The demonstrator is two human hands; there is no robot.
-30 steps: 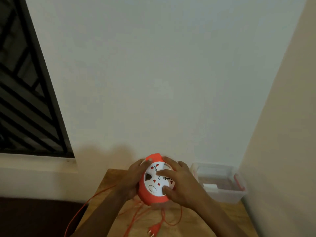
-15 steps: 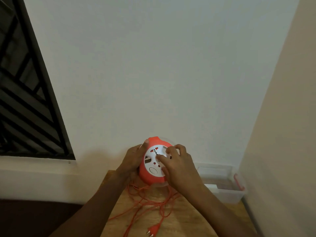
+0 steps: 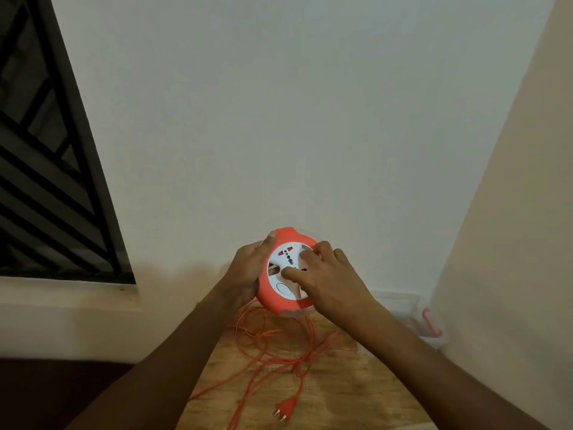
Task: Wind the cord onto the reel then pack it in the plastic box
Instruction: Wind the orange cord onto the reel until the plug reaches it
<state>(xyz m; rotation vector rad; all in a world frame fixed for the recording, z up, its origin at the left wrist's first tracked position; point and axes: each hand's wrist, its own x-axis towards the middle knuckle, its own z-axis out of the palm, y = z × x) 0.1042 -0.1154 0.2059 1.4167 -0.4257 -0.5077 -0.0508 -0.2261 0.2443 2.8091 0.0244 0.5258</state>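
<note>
An orange cord reel [image 3: 265, 298] with a white socket face is held up in front of the wall, above the table's far end. My left hand [image 3: 248, 265] grips its left rim, thumb up on the top edge. My right hand [image 3: 336, 285] lies over the right side of the face, index finger stretched to the centre and the other fingers curled at the upper right rim. From the reel's underside the orange cord [image 3: 267, 344] hangs in loose loops onto the wooden table [image 3: 344, 395]. The cord's plug [image 3: 286, 409] lies near the front. A clear plastic box [image 3: 403, 305] stands at the back right.
The box has a red latch [image 3: 431, 322] on its right end and sits in the corner against a beige side wall [image 3: 511, 243]. A white wall is straight ahead. A dark window grille [image 3: 40, 169] fills the left. One cord strand runs off the table's left edge.
The reel has risen off the table and nearer the wall. Its white face has turned under my right fingers. More of the cord now lies on the table.
</note>
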